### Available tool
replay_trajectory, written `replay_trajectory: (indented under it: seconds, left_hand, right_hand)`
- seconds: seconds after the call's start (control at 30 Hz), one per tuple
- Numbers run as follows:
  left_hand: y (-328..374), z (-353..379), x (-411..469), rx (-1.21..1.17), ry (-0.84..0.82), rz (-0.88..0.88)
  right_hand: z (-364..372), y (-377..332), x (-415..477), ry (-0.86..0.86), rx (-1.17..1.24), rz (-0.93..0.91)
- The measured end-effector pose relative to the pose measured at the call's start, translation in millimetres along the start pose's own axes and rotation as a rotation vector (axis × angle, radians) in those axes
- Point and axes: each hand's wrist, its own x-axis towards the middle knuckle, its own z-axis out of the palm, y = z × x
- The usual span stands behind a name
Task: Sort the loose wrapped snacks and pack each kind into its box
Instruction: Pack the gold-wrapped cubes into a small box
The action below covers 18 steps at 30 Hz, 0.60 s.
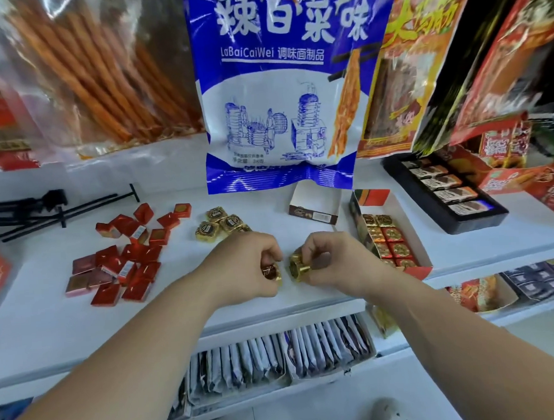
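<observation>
Snacks in left grip, right grip

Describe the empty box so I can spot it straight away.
Find the big blue bag hanging at centre. Under its right corner, on the white shelf, sits the small box. Unlike the larger box to its right, it holds no snacks and has a brown front.

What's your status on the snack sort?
Left hand grips one gold snack, right hand another. Open box at right part filled. Red snacks loose at left.
</observation>
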Motion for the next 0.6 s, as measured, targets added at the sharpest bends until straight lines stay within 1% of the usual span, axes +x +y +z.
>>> replay_trajectory:
  seconds: [0.13,0.2,0.3,0.4,0.5,0.6]
  left_hand:
    - [3.3,6.5,2.8,0.001,-0.029,-0.004]
    - [4.0,7.5,3.9,-0.008,-0.038,-0.010]
    - [3.0,4.6,4.7,-0.016,-0.055,-0.033]
    - [-0.7,0.1,4.6,0.009,-0.085,-0.022]
    - [-3.0,-2.6,4.2,0.008,-0.130,-0.001]
    - [-3.7,-3.3,4.3,-0.002,-0.143,0.006]
  right_hand:
    - [-7.9,3.4,-9.2,0.036,-0.032,0.012]
    - [-12.5,4.0,-10.9,0.017,-0.058,0.040]
    - [-17.5,3.0,-11.8,-0.010,-0.207,0.005]
    - [-18.7,-2.1,-13.1,0.006,-0.308,-0.033]
    - [-18.5,-7.6,-13.5,0.022,-0.464,-0.084]
    - [-18.7,-10.1,-11.8,0.000,-0.498,-0.075]
